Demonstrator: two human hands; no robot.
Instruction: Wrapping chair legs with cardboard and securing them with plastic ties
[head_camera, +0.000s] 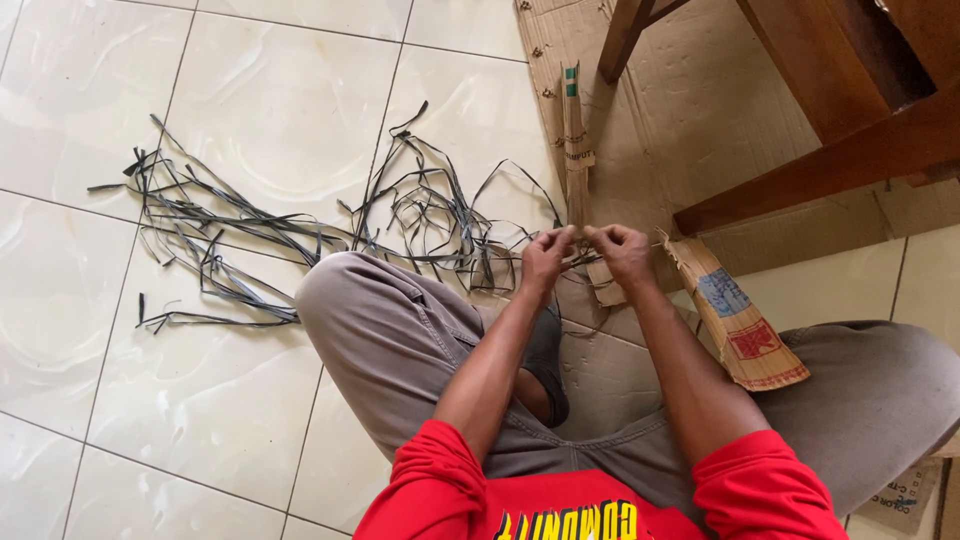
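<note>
"Hands first: what are they doing?"

"Both are meeting just in front of the knees. Left hand (545, 255) is pinching the near end of a thin bundle of sticks (576, 150), fingers closed tight on it. Right hand (622, 252) is pinching the same end from the other side, thumb and fingertips pressed together, so the two grips are nearly touching."

"Why is it being held so close together?"

"My guess is that the near end is being kept from fanning out; two pinches side by side are giving control over something fine. Whether a thread or strip is running between the fingers, I cannot tell."

"Where is the bundle lying?"

"It is stretching away from the hands over a flattened cardboard sheet (660, 110), a paper band wrapping its far part. Cardboard is probably serving as a work mat over the tiled floor (250, 110)."

"What else is sitting around the bundle?"

"Left of it, a loose tangle of dark flat strips (300, 225) is sprawling across the tiles, within arm's reach. Right of it, a paper-wrapped packet (740, 325) is leaning against the person's right leg. Beyond it, dark wooden furniture legs (860, 110) are standing on the cardboard."
</note>
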